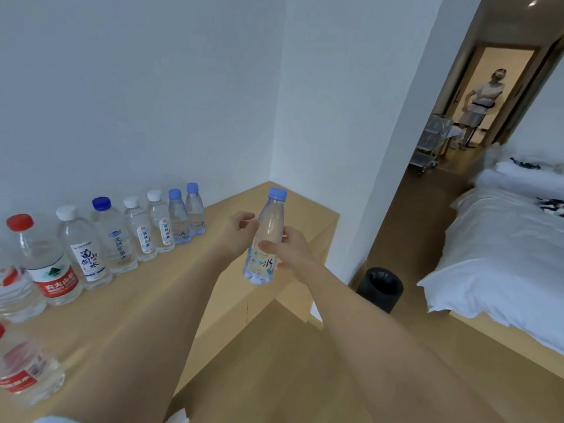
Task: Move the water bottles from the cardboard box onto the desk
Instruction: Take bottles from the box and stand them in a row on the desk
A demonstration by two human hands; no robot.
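Observation:
My right hand (290,251) grips a small clear water bottle with a light blue cap (270,227) round its middle, tilted slightly, above the right end of the light wooden desk (158,288). My left hand (236,233) hovers just left of the bottle's upper half with loosely curled fingers; contact with the bottle is not clear. Several water bottles stand in a row (128,236) on the desk along the wall, with red, white and blue caps. No cardboard box is clearly visible.
The desk ends at a white wall corner (274,132). A black bin (380,288) stands on the wooden floor to the right. Further right is a bed with white bedding (503,254). A person (479,108) and a cart (433,141) are at the far doorway.

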